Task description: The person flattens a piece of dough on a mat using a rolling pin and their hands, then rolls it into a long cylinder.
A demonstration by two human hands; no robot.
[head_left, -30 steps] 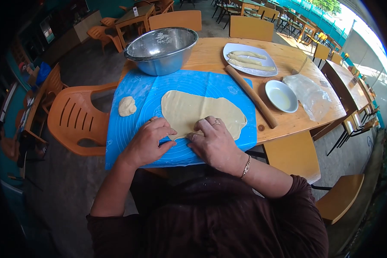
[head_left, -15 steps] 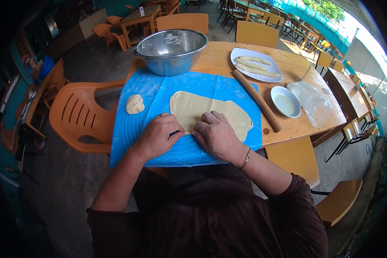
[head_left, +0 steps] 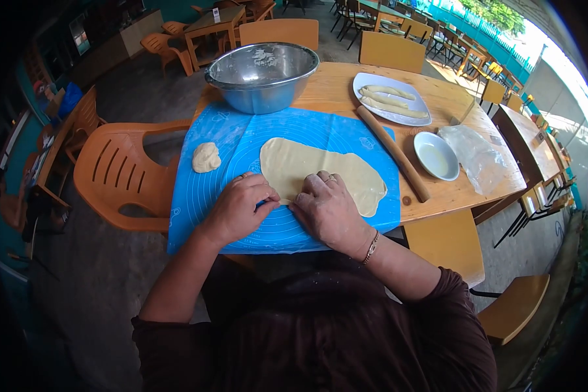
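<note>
A flat sheet of pale dough lies on the blue mat. At its near left edge my left hand pinches the dough between thumb and fingers. My right hand is beside it, fingers bent and pressed together on the same near edge, hiding part of the sheet. A small lump of dough rests on the mat to the left. The rolling pin lies slanted across the mat's right edge.
A metal bowl stands at the back left of the table. Dough strips lie on a white plate. Right of the pin are a small bowl and a plastic bag. An orange chair stands at the left.
My right hand's fingers have shifted slightly along the near edge of the dough and bent more. My left hand keeps nearly the same place.
</note>
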